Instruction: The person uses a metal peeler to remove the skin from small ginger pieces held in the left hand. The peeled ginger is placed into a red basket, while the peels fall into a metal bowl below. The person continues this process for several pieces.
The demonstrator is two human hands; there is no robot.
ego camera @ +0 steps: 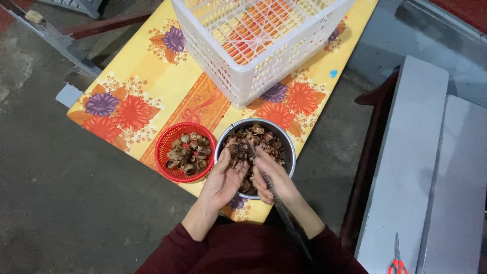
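View: You look straight down from your head at a low table (pixel 152 66) covered with a yellow cloth printed with orange and purple flowers, standing on a grey concrete floor.
Left hand (pixel 223 177): Your left hand hovers over the near left rim of the steel bowl, palm up, fingers curled narrowly around a small dark brown shell-like piece (pixel 237 150) at the fingertips.
Right hand (pixel 274 180): Your right hand sits just beside the left, over the near side of the bowl, closed around a long thin dark tool (pixel 276 198) that runs back along your forearm; its tip meets the piece in your left hand.
Steel bowl (pixel 290 152): Round, at the near edge of the table, heaped with brown husk-like scraps.
Red basket (pixel 163 147): A small round plastic basket touching the bowl's left side, holding rounder dark and pale pieces.
White crate (pixel 243 83): A large slatted plastic crate at the far side of the table; nothing shows inside it.
Step in hand: You appear to be prying one piece open over the bowl.
Next move calls for: A steady left grip and a small, controlled push of the tip, kept away from your fingers.
Far right: Red-handled scissors (pixel 397 261) lie on a grey bench (pixel 406 152), well apart.
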